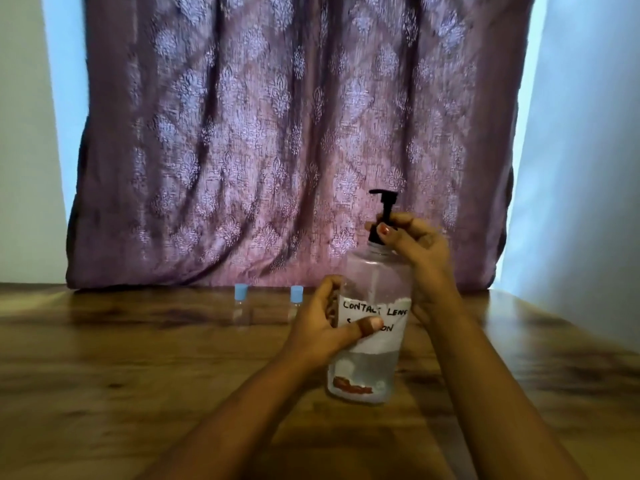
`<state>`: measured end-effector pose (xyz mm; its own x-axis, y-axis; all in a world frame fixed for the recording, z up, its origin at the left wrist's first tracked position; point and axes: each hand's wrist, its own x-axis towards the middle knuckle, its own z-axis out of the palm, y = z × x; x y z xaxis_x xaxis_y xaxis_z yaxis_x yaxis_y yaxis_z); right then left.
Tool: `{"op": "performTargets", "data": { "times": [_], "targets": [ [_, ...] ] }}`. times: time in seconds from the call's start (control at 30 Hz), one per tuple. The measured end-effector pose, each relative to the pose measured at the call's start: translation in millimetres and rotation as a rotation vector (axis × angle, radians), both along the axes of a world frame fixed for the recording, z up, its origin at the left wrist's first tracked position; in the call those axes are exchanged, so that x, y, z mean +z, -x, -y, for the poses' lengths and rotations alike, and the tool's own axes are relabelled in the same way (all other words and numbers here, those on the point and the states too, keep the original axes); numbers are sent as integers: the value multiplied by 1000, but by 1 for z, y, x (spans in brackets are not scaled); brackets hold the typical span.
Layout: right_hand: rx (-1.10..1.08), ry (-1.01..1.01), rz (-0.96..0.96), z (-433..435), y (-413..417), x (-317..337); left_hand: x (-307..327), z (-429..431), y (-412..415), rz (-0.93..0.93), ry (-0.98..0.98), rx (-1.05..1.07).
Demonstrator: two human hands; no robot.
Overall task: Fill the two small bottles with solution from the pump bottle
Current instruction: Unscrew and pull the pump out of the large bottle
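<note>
Pump bottle: we find it upright on the wooden table, nearest us, clear liquid low inside, handwritten paper label facing us.
Left hand: wrapped closed around the bottle's body, thumb across the label; we judge it steadies the bottle.
Right hand: above the left-hand grip, fingers closed around the black pump collar; we judge it is unscrewing or setting the pump.
Small bottles and: beyond and left of the grips, standing apart, blue caps on, apparently unfilled.
Curtain: farthest, behind the table.
Task state: we judge filling not yet begun.
</note>
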<state>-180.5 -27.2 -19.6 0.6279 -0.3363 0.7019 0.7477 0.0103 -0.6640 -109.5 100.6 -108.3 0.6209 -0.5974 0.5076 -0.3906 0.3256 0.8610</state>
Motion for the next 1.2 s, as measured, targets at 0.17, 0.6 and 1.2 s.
{"op": "performTargets", "data": {
  "times": [0.17,0.6,1.2],
  "targets": [
    [7,141,-107,-5,-2,-5,0,-4,0,33,-21,-4],
    [-137,154,-107,-6,-11,-12,0,-8,-14,94,-65,50],
    [110,71,-172,5,-9,-10,1,-4,-10,10,-72,26]
  ]
}}
